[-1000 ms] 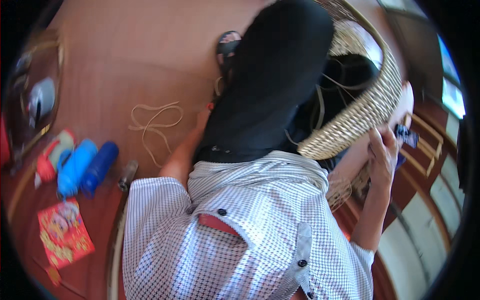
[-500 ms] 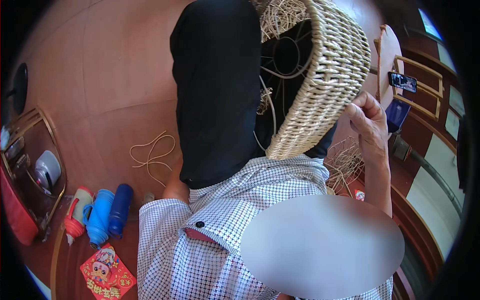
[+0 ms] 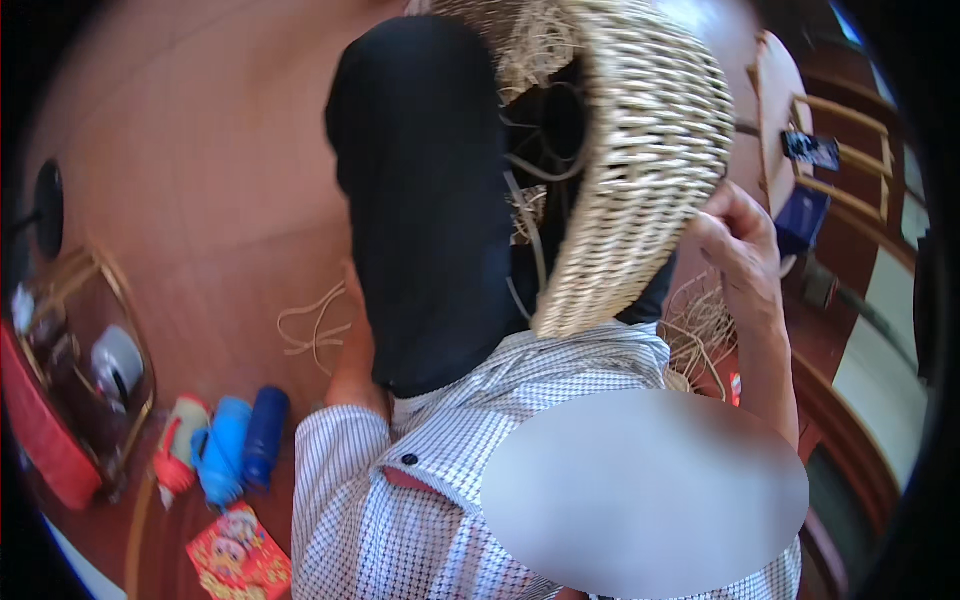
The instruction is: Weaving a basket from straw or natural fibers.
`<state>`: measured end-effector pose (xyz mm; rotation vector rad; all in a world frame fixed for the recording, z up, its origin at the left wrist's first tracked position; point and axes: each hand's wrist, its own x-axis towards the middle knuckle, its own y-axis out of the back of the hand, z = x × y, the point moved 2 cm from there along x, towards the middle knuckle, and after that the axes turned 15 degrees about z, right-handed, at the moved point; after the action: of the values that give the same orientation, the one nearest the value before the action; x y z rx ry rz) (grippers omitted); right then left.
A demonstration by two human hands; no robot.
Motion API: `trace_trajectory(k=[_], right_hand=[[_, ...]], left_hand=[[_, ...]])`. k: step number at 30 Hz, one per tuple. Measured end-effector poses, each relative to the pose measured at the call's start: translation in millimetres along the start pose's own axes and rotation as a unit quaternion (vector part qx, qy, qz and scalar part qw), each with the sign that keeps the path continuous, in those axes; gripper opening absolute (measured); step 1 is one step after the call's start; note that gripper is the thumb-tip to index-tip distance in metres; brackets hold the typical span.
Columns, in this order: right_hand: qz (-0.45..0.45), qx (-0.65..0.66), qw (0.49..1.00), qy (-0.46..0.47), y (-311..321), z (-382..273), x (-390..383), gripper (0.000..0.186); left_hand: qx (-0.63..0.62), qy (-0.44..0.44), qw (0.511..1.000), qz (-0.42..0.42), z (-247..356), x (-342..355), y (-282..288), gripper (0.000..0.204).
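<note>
The woven basket (image 3: 660, 130) is sitting tilted at the person's lap, just to the right of the leg in black trousers (image 3: 420, 200). The right hand (image 3: 743, 235) is resting at the outer side of the basket; its fingers are bending toward the thumb, with little gap between them. Whether they are gripping the edge or only touching it, I cannot tell. The left hand is hiding behind the leg and only its forearm (image 3: 358, 365) is showing, so its grip I also cannot tell. In my judgement, the person is working on the weave from outside. This step is calling for a steady basket and a fine pinch next. Loose strands (image 3: 705, 320) are lying below the right hand.
</note>
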<state>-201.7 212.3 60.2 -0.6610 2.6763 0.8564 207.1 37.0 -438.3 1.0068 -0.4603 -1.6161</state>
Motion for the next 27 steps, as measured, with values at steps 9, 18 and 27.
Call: trace_trajectory(k=[9,18,27], right_hand=[[0.016,0.06,0.998,-0.023,0.5,1.4,-7.0,0.024],[-0.029,0.034,0.998,0.05,-0.1,0.0,-0.5,0.033],[-0.034,0.031,0.988,0.146,2.9,-1.3,4.9,0.03]], left_hand=[[-0.212,0.027,0.971,-0.108,107.0,39.4,43.3,0.022],[-0.358,-0.044,0.929,-0.081,271.5,68.6,200.7,0.015],[-0.235,-0.213,0.825,-0.468,440.1,-152.0,302.8,0.012]])
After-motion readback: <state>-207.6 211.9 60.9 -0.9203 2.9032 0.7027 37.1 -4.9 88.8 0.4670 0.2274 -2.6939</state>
